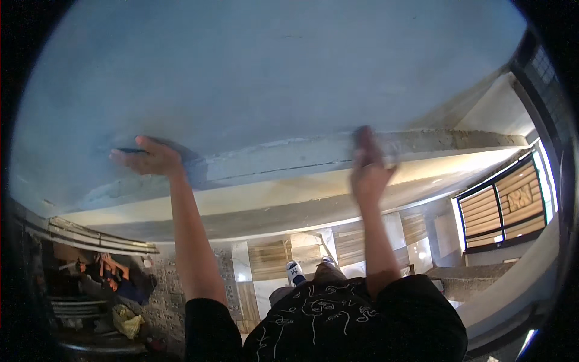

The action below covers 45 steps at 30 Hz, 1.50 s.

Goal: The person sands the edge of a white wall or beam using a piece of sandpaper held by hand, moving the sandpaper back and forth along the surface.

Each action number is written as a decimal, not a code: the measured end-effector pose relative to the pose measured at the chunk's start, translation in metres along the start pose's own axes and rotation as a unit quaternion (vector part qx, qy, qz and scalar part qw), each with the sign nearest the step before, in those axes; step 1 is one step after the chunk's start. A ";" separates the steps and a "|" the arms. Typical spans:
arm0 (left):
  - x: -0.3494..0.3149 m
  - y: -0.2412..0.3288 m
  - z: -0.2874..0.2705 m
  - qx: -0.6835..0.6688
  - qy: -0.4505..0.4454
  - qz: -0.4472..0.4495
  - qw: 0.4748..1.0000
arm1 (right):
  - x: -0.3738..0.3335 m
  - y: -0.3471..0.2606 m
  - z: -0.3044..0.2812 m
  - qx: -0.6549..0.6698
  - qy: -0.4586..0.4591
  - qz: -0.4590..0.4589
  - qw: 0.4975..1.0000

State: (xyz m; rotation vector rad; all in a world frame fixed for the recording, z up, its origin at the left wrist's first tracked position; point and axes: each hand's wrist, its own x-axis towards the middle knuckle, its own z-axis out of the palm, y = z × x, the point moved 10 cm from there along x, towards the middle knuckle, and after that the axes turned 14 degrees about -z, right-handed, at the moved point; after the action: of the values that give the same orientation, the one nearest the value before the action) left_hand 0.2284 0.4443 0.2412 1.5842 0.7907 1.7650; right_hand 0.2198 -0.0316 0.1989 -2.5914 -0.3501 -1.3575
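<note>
Both my arms reach out to a broad grey-blue plastered surface (271, 72). My left hand (151, 158) presses against it, fingers closed on a thin dark flat tool (128, 150) that lies against the plaster. My right hand (368, 172) is blurred. Its fingers point up onto a rough concrete ledge (446, 140) that runs across the surface, and I cannot tell whether it holds anything. My black shirt with white line drawings (338, 320) fills the lower middle.
A white and blue shoe (295, 273) shows beyond my shirt on a tiled floor. Another person (117, 280) crouches at the lower left near metal rails (90, 235). A window with wooden slat blinds (503, 208) is at the right.
</note>
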 end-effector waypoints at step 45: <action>0.000 -0.013 0.002 0.069 -0.069 0.006 0.995 | 0.001 -0.077 0.021 0.103 -0.031 -0.055 0.993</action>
State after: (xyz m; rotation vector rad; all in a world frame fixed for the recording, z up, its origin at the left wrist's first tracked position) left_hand 0.2311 0.4523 0.2309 1.7839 0.8523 1.6189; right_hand 0.2135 0.0481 0.1931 -2.4777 -0.6171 -1.2043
